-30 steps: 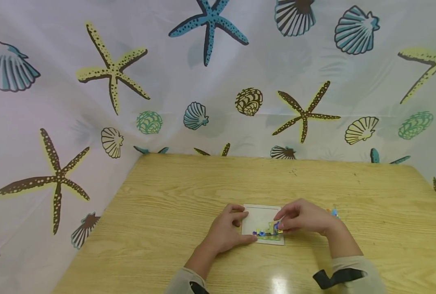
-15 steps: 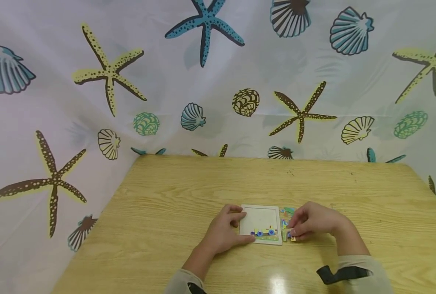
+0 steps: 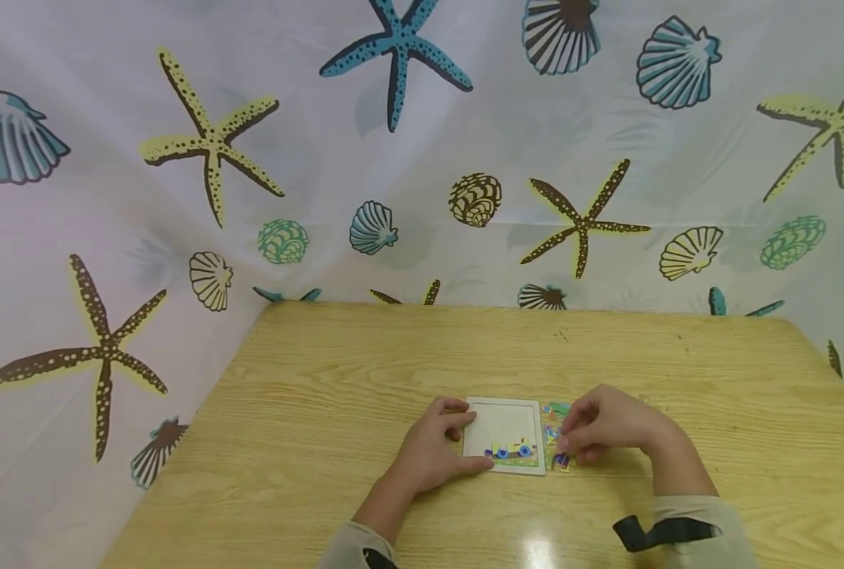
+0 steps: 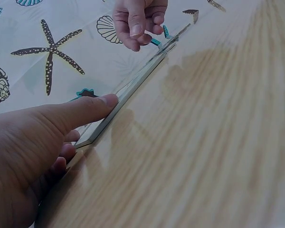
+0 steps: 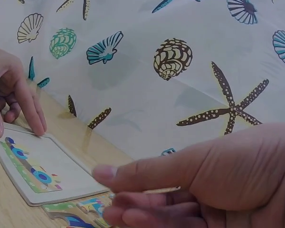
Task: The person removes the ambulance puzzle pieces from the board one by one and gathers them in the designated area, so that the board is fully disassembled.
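Note:
A pale square puzzle tray [image 3: 496, 423] lies on the table, with joined puzzle pieces [image 5: 31, 166] along its lower edge showing blue wheels on a green strip. My left hand [image 3: 432, 444] holds the tray's left side, the thumb on the near rim and the fingers at the far left part. To the right of the tray, my right hand [image 3: 610, 423] hovers at the loose puzzle pieces [image 3: 559, 409]. Its thumb and fingers are loosely bent and apart in the right wrist view, with no piece visible between them. A purple and yellow piece [image 3: 563, 462] lies below the fingertips. The hand hides part of the pile.
The wooden table [image 3: 337, 371] stretches around the tray. A pale cloth [image 3: 422, 261] printed with starfish and shells hangs behind it and along the sides. A black strap [image 3: 660, 532] is on the right sleeve.
My right hand has moved right, from the tray to the loose pieces, carrying a piece, and has let go of it there. The left hand stays on the tray.

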Demonstrator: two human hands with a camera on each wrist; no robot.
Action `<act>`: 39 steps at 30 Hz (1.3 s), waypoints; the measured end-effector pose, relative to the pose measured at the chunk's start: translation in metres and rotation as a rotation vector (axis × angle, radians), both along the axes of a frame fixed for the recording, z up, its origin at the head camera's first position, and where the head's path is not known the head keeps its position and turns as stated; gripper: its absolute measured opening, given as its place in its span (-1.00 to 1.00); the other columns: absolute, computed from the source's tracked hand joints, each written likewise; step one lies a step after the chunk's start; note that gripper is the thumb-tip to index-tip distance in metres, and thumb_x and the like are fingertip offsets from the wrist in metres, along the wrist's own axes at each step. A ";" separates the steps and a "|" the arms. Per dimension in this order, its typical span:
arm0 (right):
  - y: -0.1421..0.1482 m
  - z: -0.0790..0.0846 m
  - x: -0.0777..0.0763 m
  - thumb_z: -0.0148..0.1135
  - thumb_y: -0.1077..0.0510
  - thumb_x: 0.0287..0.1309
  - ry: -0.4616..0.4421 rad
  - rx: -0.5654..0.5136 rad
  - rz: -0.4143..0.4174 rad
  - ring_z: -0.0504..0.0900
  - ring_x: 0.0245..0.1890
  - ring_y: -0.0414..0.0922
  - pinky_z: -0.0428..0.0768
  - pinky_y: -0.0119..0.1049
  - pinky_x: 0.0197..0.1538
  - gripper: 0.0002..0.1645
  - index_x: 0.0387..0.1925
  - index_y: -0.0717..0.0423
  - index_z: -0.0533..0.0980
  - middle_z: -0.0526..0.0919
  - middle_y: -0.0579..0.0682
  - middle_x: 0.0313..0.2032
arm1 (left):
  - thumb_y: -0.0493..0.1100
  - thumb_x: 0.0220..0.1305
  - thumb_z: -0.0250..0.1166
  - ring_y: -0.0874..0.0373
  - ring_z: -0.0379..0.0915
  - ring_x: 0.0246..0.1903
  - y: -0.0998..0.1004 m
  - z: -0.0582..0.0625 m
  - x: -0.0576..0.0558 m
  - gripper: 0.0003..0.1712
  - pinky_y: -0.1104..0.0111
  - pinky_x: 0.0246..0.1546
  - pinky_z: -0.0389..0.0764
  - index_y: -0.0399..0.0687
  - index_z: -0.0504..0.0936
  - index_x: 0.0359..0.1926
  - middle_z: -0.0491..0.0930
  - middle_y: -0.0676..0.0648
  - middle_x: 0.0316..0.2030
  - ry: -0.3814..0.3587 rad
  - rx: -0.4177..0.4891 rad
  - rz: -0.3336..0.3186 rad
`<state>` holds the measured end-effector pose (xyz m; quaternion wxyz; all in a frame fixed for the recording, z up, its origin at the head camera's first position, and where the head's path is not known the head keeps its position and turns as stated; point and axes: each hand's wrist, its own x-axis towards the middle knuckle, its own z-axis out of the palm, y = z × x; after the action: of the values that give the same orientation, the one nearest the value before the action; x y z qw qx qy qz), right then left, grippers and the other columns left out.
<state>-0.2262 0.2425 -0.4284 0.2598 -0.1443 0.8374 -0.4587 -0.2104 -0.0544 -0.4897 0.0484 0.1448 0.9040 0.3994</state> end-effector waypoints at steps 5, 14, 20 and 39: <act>0.002 -0.006 -0.006 0.41 0.11 0.19 0.040 -0.128 0.027 0.74 -0.38 -0.14 0.66 -0.25 -0.33 -0.59 -0.06 0.37 0.62 0.75 0.12 -0.25 | 0.17 -0.12 0.63 0.25 0.39 -0.10 -0.001 0.000 0.000 -0.07 0.40 -0.14 0.45 -0.12 0.57 0.27 0.41 0.05 0.23 0.003 0.000 0.000; -0.015 -0.012 -0.009 0.42 0.13 0.18 0.010 -0.185 0.050 0.78 -0.24 0.02 0.73 -0.15 -0.14 -0.55 -0.02 0.39 0.61 0.69 0.13 -0.21 | 0.20 -0.10 0.61 0.25 0.39 -0.11 -0.002 0.000 -0.001 -0.07 0.41 -0.14 0.45 -0.10 0.57 0.28 0.40 0.06 0.24 0.005 -0.007 -0.004; -0.029 -0.014 -0.008 0.40 0.14 0.21 0.046 -0.152 0.105 0.73 -0.32 -0.13 0.71 -0.24 -0.20 -0.61 -0.05 0.36 0.64 0.73 0.08 -0.29 | 0.20 -0.09 0.61 0.25 0.39 -0.10 -0.002 0.001 -0.001 -0.08 0.40 -0.13 0.46 -0.09 0.57 0.28 0.39 0.06 0.24 0.003 -0.001 -0.008; -0.057 -0.015 0.000 0.32 0.20 0.26 0.036 -0.011 0.162 0.71 -0.37 -0.13 0.70 -0.22 -0.25 -0.74 -0.09 0.30 0.64 0.72 0.02 -0.35 | 0.20 -0.08 0.60 0.22 0.40 -0.07 -0.002 0.000 0.001 -0.08 0.38 -0.14 0.45 -0.13 0.56 0.28 0.39 0.04 0.24 0.004 0.011 -0.017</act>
<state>-0.2261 0.1851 -0.4429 0.2803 -0.2212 0.8248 -0.4383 -0.2096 -0.0565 -0.4900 0.0494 0.1536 0.9006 0.4036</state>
